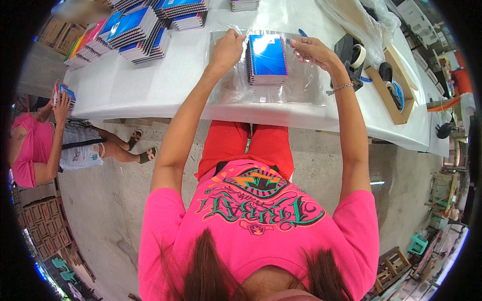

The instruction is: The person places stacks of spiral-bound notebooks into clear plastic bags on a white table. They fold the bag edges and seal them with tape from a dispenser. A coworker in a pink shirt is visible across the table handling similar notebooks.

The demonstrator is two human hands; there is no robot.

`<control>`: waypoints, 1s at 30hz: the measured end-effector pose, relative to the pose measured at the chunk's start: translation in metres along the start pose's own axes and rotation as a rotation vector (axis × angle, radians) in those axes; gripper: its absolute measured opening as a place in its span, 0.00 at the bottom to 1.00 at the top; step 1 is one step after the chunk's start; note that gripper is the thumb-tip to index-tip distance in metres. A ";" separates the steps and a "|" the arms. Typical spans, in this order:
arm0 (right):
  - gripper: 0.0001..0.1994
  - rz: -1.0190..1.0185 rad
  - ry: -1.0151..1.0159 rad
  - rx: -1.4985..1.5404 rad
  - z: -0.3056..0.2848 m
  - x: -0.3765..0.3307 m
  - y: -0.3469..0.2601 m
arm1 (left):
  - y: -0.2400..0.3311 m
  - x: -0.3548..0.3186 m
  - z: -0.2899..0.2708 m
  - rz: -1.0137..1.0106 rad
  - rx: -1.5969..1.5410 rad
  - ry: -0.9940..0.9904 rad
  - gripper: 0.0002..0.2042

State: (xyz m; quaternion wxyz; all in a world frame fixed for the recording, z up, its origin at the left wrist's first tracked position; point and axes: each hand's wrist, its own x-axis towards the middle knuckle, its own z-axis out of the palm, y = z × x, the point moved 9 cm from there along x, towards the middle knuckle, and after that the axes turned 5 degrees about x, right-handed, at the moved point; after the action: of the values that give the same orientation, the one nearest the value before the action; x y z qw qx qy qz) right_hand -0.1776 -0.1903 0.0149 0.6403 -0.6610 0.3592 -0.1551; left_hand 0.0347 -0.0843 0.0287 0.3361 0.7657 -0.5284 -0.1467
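While your left hand [227, 51] pinches the clear plastic sheet [305, 90], your right hand [314, 53] pinches it opposite. Between both grips sits the stack of blue-covered spiral notebooks [267, 57], plastic spreading around it; just right of your right-hand grip stands a black tape dispenser [345, 47].

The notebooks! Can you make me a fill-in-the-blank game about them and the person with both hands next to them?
1. The notebook stack between the left hand and right hand has a top cover coloured ____.
2. The bracelet is on the person's ____ wrist.
3. The person's pants are coloured ____.

Missing words: blue; right; red.
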 end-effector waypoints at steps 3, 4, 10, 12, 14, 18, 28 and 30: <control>0.14 -0.032 0.003 -0.041 0.011 0.006 -0.003 | 0.004 0.007 0.010 -0.001 -0.055 0.015 0.19; 0.14 -0.038 0.010 -0.056 0.014 0.008 -0.004 | 0.006 0.007 0.014 0.010 -0.053 0.013 0.18; 0.14 -0.138 0.156 -0.244 0.034 0.019 -0.009 | 0.031 0.003 0.024 0.106 0.071 0.049 0.15; 0.14 -0.253 0.218 -0.535 0.035 0.025 -0.018 | 0.036 0.003 0.031 0.080 0.096 0.000 0.14; 0.15 -0.296 0.258 -0.688 0.041 0.026 -0.022 | 0.039 0.004 0.034 0.080 0.128 0.000 0.14; 0.14 -0.322 0.316 -0.734 0.050 0.022 -0.028 | 0.042 0.001 0.042 0.052 0.213 0.026 0.13; 0.12 -0.408 0.378 -0.800 0.055 0.013 -0.026 | 0.039 0.025 0.045 0.208 0.352 -0.125 0.15; 0.12 -0.379 0.362 -0.762 0.054 0.010 -0.028 | 0.040 0.026 0.039 0.167 0.364 -0.204 0.17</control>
State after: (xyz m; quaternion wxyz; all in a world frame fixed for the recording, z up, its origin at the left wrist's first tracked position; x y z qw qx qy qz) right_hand -0.1273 -0.1594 0.0323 0.2391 -0.8655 0.3695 -0.2393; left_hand -0.0056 -0.1304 0.0302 0.1480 0.7485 -0.6390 -0.0974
